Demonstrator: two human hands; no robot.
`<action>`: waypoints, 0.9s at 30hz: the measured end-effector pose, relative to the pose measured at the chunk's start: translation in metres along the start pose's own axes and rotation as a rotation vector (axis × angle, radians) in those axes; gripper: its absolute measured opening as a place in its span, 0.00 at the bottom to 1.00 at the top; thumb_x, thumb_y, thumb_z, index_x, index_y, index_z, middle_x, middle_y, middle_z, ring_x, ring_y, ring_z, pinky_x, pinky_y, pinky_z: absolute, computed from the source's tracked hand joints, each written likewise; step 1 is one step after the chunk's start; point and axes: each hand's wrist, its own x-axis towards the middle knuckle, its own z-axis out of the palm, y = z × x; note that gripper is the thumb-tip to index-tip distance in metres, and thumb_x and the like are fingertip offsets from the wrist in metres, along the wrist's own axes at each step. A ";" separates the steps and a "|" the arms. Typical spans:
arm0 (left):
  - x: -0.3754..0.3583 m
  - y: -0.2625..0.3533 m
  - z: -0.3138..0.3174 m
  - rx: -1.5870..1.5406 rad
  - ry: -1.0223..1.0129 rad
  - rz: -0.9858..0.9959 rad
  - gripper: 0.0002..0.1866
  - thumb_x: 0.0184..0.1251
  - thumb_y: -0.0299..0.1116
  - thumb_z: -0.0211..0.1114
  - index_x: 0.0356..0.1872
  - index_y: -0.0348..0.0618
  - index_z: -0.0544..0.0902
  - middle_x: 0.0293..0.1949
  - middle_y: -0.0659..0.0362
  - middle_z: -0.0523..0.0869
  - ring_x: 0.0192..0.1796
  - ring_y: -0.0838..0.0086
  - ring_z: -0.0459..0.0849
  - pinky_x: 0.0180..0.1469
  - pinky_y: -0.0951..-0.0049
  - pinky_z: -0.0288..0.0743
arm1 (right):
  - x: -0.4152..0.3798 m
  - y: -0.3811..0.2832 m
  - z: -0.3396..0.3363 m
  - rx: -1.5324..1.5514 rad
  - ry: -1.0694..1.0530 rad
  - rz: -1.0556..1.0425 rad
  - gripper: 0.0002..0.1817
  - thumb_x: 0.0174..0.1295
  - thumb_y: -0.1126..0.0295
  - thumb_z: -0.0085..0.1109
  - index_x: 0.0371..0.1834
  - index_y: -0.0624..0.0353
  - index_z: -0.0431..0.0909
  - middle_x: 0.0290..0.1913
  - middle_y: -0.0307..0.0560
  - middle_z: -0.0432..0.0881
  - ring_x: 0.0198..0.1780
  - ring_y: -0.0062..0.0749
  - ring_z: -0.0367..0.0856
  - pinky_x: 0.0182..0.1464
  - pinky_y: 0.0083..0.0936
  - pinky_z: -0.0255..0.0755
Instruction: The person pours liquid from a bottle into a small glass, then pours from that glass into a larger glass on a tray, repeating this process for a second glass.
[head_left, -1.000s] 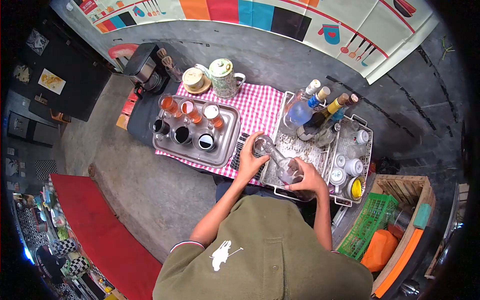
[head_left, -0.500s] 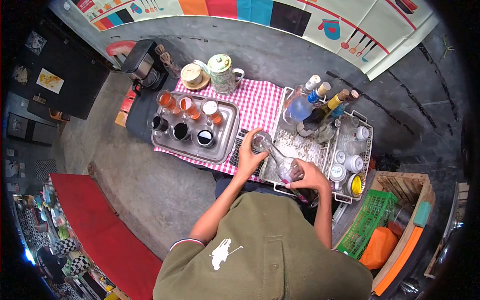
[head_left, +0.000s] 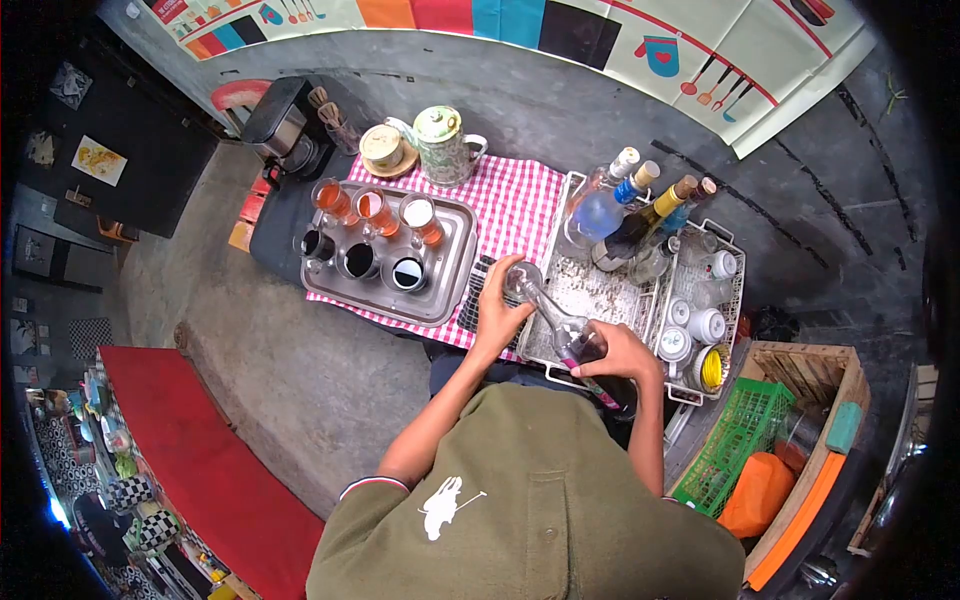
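Note:
My left hand (head_left: 500,312) is closed around the round end of a clear glass vessel (head_left: 525,281) at the right edge of the checkered cloth. From there a clear, narrow part slants down right to my right hand (head_left: 622,355), whose fingers are wrapped round a clear glass bottle (head_left: 583,343) with a dark pink band near its lower end. Whether the two glass parts are joined, I cannot tell. Left of my hands, a metal tray (head_left: 437,306) holds several glass cups, some with red-orange liquid (head_left: 372,206) and some with dark liquid (head_left: 360,261).
A white wire rack (head_left: 545,372) with corked bottles (head_left: 632,225) stands beyond my right hand. Beside it another rack holds lidded jars (head_left: 707,326). A green patterned teapot (head_left: 446,150) and a coffee maker (head_left: 285,130) are at the back. A wooden crate (head_left: 850,375) sits at right.
The glass in my right hand has turned a little, and its pink band shows more clearly. My left hand has hardly moved.

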 end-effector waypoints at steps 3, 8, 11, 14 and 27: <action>0.000 0.005 0.001 -0.014 0.010 -0.022 0.37 0.43 0.20 0.69 0.63 0.39 0.75 0.59 0.49 0.78 0.65 0.57 0.76 0.69 0.64 0.68 | 0.000 0.002 0.001 -0.003 -0.006 -0.005 0.39 0.34 0.43 0.81 0.39 0.65 0.79 0.27 0.52 0.81 0.30 0.41 0.81 0.36 0.36 0.72; -0.001 0.003 0.003 0.022 0.014 -0.002 0.36 0.43 0.19 0.69 0.62 0.38 0.75 0.59 0.49 0.78 0.65 0.56 0.76 0.69 0.63 0.68 | 0.000 0.006 0.002 0.012 -0.011 -0.020 0.39 0.34 0.43 0.81 0.39 0.66 0.79 0.28 0.53 0.81 0.32 0.42 0.81 0.37 0.36 0.73; -0.002 0.003 0.004 0.018 0.017 0.001 0.36 0.42 0.18 0.68 0.62 0.38 0.74 0.59 0.49 0.77 0.65 0.56 0.76 0.69 0.63 0.68 | 0.000 0.005 0.000 -0.003 -0.050 0.005 0.39 0.34 0.43 0.81 0.40 0.66 0.79 0.30 0.53 0.82 0.33 0.42 0.82 0.38 0.36 0.73; -0.002 0.003 0.006 0.007 0.020 0.011 0.36 0.43 0.18 0.68 0.62 0.38 0.74 0.59 0.49 0.77 0.65 0.56 0.76 0.69 0.63 0.68 | -0.002 0.003 0.000 0.025 -0.039 0.006 0.39 0.34 0.42 0.81 0.40 0.66 0.79 0.30 0.53 0.82 0.33 0.41 0.82 0.38 0.36 0.73; -0.005 -0.004 0.008 0.014 -0.001 0.022 0.36 0.43 0.18 0.68 0.62 0.39 0.74 0.60 0.49 0.76 0.65 0.56 0.76 0.69 0.63 0.68 | -0.007 -0.007 -0.004 0.042 -0.081 0.068 0.40 0.35 0.41 0.79 0.42 0.65 0.81 0.32 0.52 0.83 0.35 0.38 0.82 0.38 0.34 0.73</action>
